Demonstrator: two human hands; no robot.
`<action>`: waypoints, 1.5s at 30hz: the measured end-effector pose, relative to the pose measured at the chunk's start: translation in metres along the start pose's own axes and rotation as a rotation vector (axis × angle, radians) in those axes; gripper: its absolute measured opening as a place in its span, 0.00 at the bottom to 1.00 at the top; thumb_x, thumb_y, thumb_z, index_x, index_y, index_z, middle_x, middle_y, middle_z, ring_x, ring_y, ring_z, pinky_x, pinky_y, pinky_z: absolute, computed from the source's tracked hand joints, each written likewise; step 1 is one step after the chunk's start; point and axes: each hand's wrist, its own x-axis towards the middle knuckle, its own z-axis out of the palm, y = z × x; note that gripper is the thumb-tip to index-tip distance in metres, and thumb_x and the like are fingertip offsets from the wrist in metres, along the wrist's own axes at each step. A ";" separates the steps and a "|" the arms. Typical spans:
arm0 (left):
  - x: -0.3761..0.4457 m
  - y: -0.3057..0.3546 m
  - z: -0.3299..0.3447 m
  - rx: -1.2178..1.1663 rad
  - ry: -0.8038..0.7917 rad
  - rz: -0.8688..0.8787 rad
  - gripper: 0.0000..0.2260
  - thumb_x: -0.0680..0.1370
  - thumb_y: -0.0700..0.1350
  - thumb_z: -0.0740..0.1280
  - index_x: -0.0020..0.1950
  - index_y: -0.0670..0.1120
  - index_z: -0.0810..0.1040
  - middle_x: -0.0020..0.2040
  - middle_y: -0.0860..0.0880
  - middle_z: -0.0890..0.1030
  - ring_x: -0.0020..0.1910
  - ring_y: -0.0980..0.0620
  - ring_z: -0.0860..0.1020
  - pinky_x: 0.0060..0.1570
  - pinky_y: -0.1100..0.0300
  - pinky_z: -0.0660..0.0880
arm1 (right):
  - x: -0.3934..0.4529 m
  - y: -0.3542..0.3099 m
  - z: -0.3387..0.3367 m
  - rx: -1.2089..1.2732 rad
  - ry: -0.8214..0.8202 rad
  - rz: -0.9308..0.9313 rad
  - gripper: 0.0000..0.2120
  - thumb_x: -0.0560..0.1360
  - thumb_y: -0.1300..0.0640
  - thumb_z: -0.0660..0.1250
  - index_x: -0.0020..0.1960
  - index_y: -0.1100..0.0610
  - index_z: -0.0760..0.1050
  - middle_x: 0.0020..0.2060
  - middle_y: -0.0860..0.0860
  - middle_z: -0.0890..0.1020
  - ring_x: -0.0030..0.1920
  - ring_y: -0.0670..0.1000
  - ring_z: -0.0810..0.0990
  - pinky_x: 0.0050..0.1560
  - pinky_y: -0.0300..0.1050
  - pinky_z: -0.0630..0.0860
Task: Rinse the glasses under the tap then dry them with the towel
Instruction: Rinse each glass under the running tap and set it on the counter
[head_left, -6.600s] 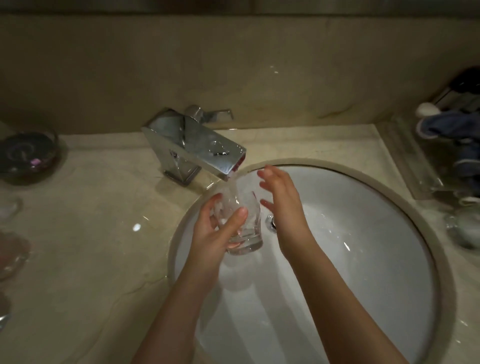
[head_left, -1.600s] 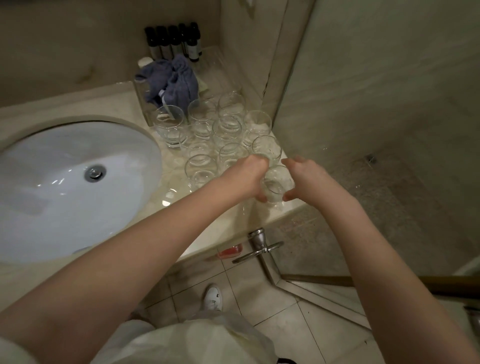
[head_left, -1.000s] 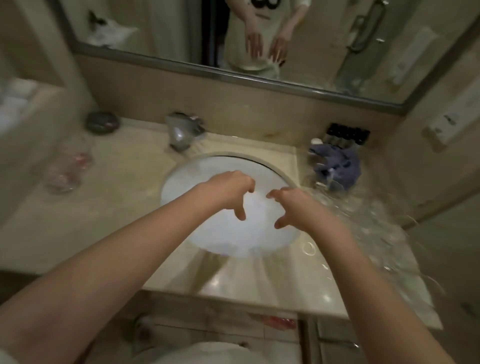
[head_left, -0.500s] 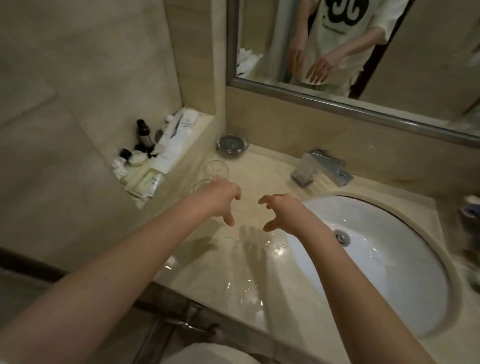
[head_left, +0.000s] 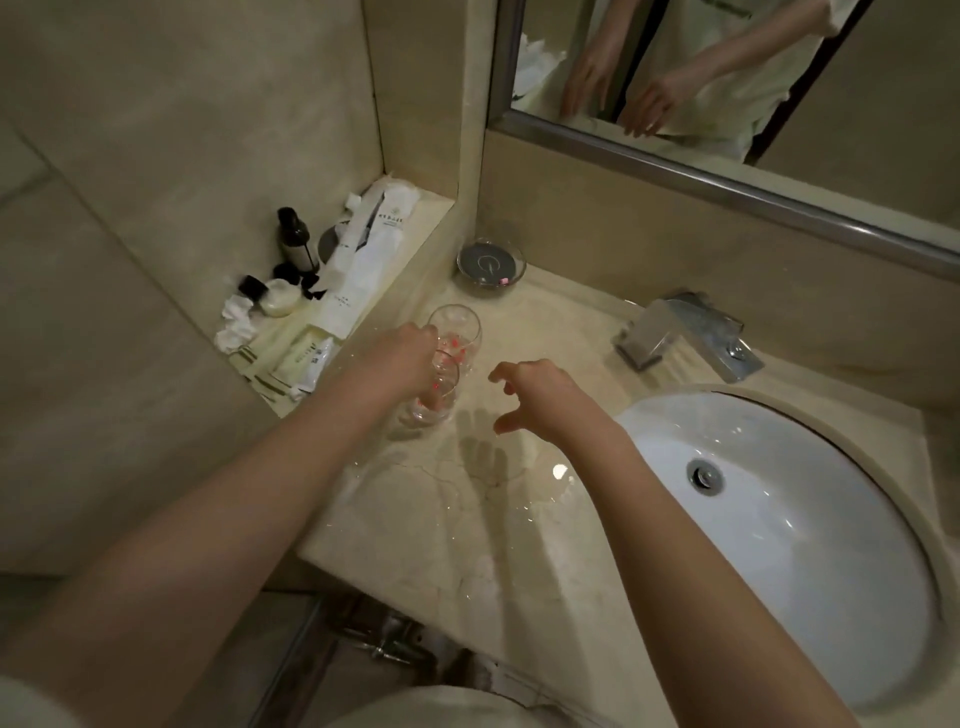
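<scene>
Two clear glasses with red marks stand on the beige counter left of the sink. My left hand (head_left: 397, 364) grips the nearer glass (head_left: 435, 397) from its left side, fingers curled round it. The farther glass (head_left: 460, 327) stands just behind, touching or nearly touching it. My right hand (head_left: 535, 395) hovers to the right of the glasses, fingers loosely curled, holding nothing. The chrome tap (head_left: 691, 335) sits at the back edge of the white basin (head_left: 810, 561); no water runs. The towel is out of view.
A small dark glass dish (head_left: 491, 265) sits behind the glasses. A side ledge (head_left: 415, 228) on the left holds toiletry bottles, tubes and packets. The mirror (head_left: 727, 78) above reflects a person's arms. Water drops lie on the counter (head_left: 467, 519).
The view swung from the right-side cluster of glasses to the counter's left end. My left hand has reached the nearer glass and closed on it; my right hand stays beside it, holding nothing.
</scene>
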 end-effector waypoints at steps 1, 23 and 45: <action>0.001 0.000 0.005 0.000 0.004 -0.004 0.33 0.69 0.48 0.78 0.68 0.40 0.68 0.62 0.42 0.74 0.60 0.41 0.76 0.46 0.56 0.69 | 0.001 0.000 0.001 0.002 0.012 -0.002 0.32 0.70 0.53 0.76 0.71 0.55 0.68 0.60 0.56 0.78 0.59 0.58 0.77 0.54 0.48 0.73; -0.008 0.080 0.071 -0.138 -0.051 0.191 0.39 0.62 0.46 0.80 0.70 0.44 0.70 0.60 0.42 0.77 0.59 0.42 0.76 0.55 0.53 0.75 | -0.070 0.075 0.018 0.136 0.099 0.209 0.27 0.72 0.52 0.75 0.68 0.55 0.72 0.58 0.55 0.79 0.55 0.56 0.78 0.53 0.47 0.74; 0.032 0.258 0.142 -0.252 -0.102 0.193 0.39 0.61 0.46 0.82 0.70 0.45 0.71 0.64 0.45 0.77 0.62 0.48 0.76 0.54 0.60 0.70 | -0.077 0.292 -0.050 0.083 0.192 0.337 0.19 0.76 0.54 0.70 0.65 0.55 0.75 0.59 0.57 0.80 0.58 0.58 0.79 0.57 0.50 0.76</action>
